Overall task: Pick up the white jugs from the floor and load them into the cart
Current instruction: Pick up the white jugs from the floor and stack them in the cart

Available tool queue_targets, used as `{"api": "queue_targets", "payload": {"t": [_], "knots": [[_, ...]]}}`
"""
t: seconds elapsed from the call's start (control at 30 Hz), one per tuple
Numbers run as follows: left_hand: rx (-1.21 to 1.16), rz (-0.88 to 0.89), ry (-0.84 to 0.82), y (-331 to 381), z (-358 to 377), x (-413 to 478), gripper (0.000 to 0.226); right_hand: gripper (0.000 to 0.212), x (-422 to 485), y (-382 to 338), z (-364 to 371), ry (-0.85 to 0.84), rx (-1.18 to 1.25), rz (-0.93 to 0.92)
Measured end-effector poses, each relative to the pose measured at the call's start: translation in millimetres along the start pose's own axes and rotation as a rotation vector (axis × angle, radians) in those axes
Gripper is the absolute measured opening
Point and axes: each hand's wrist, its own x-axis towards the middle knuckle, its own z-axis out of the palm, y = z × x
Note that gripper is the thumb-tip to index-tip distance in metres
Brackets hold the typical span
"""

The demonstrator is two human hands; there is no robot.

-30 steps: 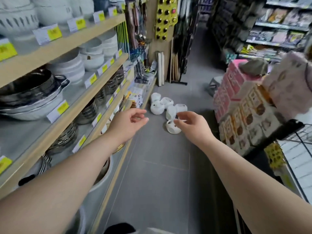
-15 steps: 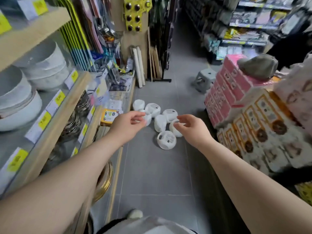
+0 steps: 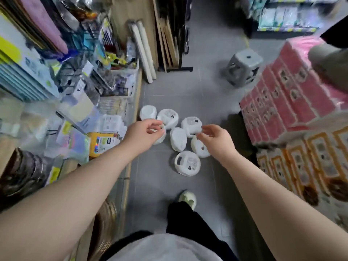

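Both hands have drawn closer over the pile. Left hand [image 3: 143,133] at its 9 o'clock, fingers loosely curled, holding nothing. Seven white jugs [image 3: 187,162] lie clustered on the floor [image 3: 169,87]. Right hand [image 3: 216,137] at 3 o'clock, fingers likewise loose, empty.

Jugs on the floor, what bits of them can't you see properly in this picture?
- Head view: the left hand covers most of one jug; whether it pinches it is unclear.
- Head view: the right hand covers part of another jug.
- Head view: the jug labels are too blurred to read.
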Motion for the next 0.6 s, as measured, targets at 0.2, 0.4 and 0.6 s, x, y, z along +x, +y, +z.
{"api": "queue_targets", "payload": {"t": [0.2, 0.4, 0.6], "knots": [[0.019, -0.121, -0.059, -27, 27, 128, 0.029, 0.047, 129, 22, 32, -0.079, -0.029, 0.140], [0.091, -0.189, -0.172, -119, 86, 247, 0.028, 0.046, 237, 93, 97, -0.086, -0.009, 0.267], [0.187, -0.216, -0.304, -250, 178, 355, 0.039, 0.057, 322, 205, 190, -0.112, 0.150, 0.394]]}}
